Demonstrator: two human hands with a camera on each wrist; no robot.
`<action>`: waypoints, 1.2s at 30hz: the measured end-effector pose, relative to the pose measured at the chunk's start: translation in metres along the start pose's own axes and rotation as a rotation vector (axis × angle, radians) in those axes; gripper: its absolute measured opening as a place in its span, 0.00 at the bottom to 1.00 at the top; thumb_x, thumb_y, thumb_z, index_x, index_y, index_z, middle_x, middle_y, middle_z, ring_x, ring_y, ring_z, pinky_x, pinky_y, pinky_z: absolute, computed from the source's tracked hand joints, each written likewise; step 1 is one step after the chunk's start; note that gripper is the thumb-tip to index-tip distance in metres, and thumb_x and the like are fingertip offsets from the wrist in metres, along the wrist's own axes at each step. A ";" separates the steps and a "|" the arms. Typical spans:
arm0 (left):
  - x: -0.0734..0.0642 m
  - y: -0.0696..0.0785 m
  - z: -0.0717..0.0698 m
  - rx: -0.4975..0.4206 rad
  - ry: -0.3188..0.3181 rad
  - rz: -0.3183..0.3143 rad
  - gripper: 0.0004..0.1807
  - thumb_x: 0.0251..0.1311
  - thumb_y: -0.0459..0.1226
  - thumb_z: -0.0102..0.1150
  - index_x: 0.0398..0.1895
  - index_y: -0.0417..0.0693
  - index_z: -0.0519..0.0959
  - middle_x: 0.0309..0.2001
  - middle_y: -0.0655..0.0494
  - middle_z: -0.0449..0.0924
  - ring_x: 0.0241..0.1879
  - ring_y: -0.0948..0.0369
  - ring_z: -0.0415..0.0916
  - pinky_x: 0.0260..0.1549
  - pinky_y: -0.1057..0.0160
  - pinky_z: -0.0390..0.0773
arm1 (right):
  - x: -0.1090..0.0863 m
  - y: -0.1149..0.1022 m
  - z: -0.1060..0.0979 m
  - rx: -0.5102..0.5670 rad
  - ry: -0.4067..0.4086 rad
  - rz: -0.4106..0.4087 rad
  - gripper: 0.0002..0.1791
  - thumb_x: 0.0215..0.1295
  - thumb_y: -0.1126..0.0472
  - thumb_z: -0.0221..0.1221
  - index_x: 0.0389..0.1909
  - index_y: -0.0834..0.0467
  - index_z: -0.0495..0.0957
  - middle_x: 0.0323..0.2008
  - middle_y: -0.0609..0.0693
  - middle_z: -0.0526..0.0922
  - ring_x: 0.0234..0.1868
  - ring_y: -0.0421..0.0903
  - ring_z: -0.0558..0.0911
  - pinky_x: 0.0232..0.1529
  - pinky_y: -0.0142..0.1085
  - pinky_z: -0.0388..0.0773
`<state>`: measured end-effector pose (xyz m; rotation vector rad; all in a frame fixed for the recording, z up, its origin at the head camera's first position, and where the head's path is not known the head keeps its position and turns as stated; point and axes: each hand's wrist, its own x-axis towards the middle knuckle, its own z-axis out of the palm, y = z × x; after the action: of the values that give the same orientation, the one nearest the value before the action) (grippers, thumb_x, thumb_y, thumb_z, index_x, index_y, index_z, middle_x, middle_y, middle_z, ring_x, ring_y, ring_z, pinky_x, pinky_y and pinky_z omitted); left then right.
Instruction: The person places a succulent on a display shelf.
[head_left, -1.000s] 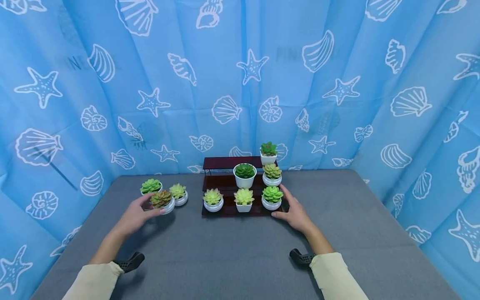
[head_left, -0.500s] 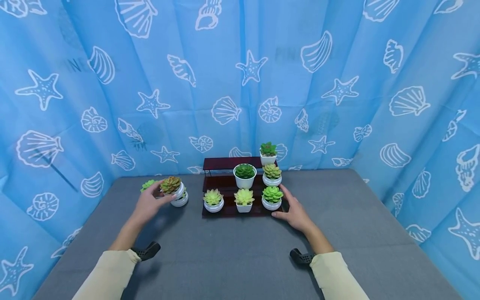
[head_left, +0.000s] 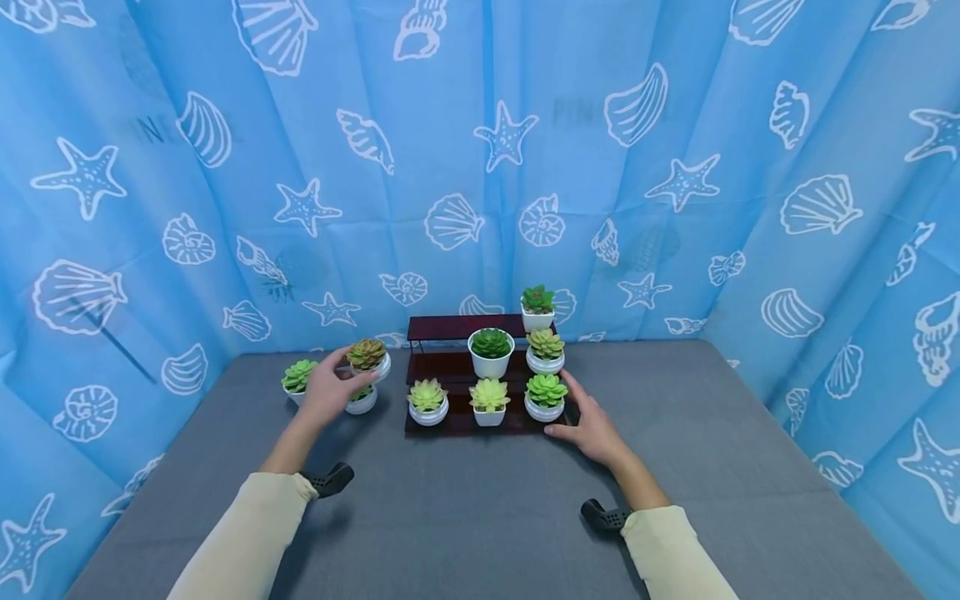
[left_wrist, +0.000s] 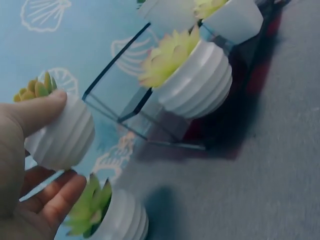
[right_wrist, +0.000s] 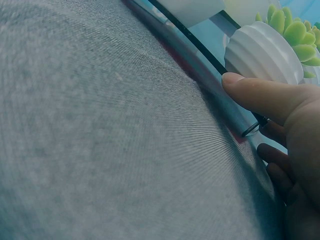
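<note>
A brownish-orange potted succulent (head_left: 367, 354) in a ribbed white pot is pinched between the thumb and fingers of my left hand (head_left: 327, 392). The left wrist view shows its white pot (left_wrist: 65, 135) raised, thumb near the rim. Below it stands a pale-green succulent (head_left: 362, 402), partly covered by the held one. My right hand (head_left: 596, 429) grips the right end of a dark red, three-tier display stand (head_left: 455, 423). In the right wrist view, the thumb (right_wrist: 260, 95) lies along the front shelf edge, beside a ribbed pot (right_wrist: 262, 52) with a bright green succulent.
On the stand's bottom tier are three succulents, one a pale one (head_left: 427, 400) at the left. A larger white pot (head_left: 491, 362) and a yellowish succulent (head_left: 545, 350) occupy the middle tier. One square pot (head_left: 537, 317) tops the right. Another green succulent (head_left: 298, 377) stands far left.
My left hand has lifted the brownish succulent and carried it rightward and away from me, past the pale-green one toward the stand. The right hand stays at the stand's right end.
</note>
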<state>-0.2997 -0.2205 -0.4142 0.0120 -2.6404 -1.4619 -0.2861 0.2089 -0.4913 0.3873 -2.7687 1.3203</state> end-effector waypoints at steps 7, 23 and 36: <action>0.009 0.014 0.018 0.042 -0.005 -0.017 0.42 0.57 0.50 0.67 0.71 0.43 0.63 0.63 0.40 0.68 0.56 0.46 0.70 0.51 0.46 0.74 | 0.000 -0.002 0.000 0.007 0.004 -0.011 0.55 0.54 0.56 0.72 0.77 0.51 0.47 0.68 0.66 0.63 0.66 0.64 0.64 0.61 0.64 0.60; 0.007 0.020 0.028 0.053 0.043 -0.014 0.42 0.57 0.48 0.68 0.71 0.42 0.63 0.61 0.40 0.71 0.54 0.47 0.71 0.49 0.47 0.74 | 0.002 -0.002 -0.002 0.010 -0.002 -0.004 0.55 0.54 0.56 0.72 0.77 0.51 0.47 0.70 0.64 0.61 0.66 0.64 0.64 0.62 0.64 0.58; 0.005 0.025 0.043 0.047 0.077 0.004 0.40 0.56 0.48 0.68 0.70 0.44 0.65 0.60 0.41 0.72 0.51 0.48 0.73 0.44 0.49 0.76 | -0.001 0.002 0.000 0.013 0.001 -0.020 0.55 0.54 0.55 0.72 0.77 0.52 0.47 0.68 0.65 0.64 0.65 0.64 0.65 0.61 0.63 0.60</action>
<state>-0.3084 -0.1715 -0.4151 0.0656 -2.6113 -1.3690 -0.2861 0.2102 -0.4932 0.4136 -2.7492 1.3340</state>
